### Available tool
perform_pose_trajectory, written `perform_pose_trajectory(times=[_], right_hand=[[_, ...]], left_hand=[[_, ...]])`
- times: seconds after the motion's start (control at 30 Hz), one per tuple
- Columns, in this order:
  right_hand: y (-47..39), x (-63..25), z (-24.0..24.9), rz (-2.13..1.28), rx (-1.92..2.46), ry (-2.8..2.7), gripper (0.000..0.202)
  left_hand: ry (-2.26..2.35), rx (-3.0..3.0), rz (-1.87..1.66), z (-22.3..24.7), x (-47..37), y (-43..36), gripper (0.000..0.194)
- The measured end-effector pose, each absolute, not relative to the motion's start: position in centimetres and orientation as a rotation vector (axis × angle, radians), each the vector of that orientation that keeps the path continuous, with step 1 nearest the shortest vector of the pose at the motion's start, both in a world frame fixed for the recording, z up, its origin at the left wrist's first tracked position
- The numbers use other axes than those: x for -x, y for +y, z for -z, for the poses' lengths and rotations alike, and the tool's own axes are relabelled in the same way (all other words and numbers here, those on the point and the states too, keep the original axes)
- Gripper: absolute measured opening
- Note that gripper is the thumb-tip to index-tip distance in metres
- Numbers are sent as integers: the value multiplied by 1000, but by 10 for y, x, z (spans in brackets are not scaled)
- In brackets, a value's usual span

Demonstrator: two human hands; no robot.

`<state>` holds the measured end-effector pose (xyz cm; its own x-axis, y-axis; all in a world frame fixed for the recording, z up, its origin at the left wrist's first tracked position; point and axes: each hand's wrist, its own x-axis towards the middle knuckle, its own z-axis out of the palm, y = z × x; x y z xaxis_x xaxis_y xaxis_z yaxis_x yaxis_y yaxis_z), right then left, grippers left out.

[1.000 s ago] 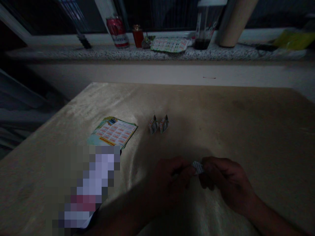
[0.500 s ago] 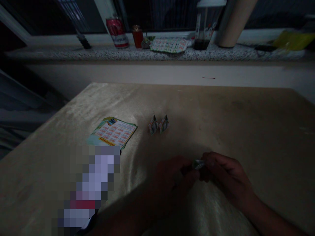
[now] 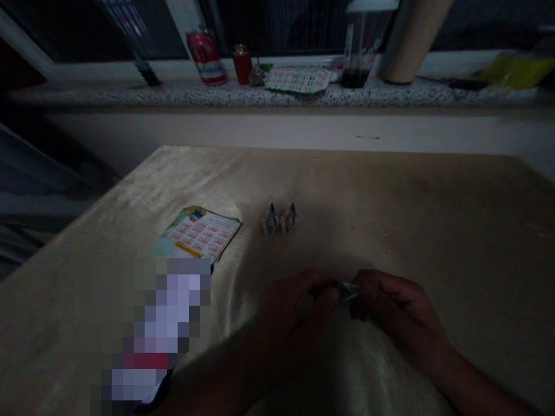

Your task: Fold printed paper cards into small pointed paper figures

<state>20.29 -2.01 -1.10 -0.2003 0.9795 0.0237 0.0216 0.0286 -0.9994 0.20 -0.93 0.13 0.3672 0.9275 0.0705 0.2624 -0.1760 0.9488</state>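
A small folded piece of printed paper is pinched between both my hands above the near part of the table. My left hand grips its left end with thumb and fingers closed. Its right end is held by my right hand, also closed. My fingers hide much of the paper, and the light is dim. Farther off stand two small folded paper pieces, the left one and the right one, side by side with pointed tips up. Left of them lies a stack of printed paper slips.
A pixelated, blurred object lies at the table's left front. Along the granite windowsill stand a red can, a red lighter-like item, a crumpled printed sheet, a clear cup and a tall cylinder.
My left hand has shifted slightly, its thumb now higher against the folded paper. The paper has turned a little between my fingers. Everything else stays in place.
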Motion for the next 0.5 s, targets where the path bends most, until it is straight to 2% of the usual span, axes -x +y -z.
perform_pose_trajectory(times=[0.5], right_hand=[[-19,-203,8,-1285,1107,-1484,38]], left_hand=[[1125,-1709,-872,-1,-3,-11,20]])
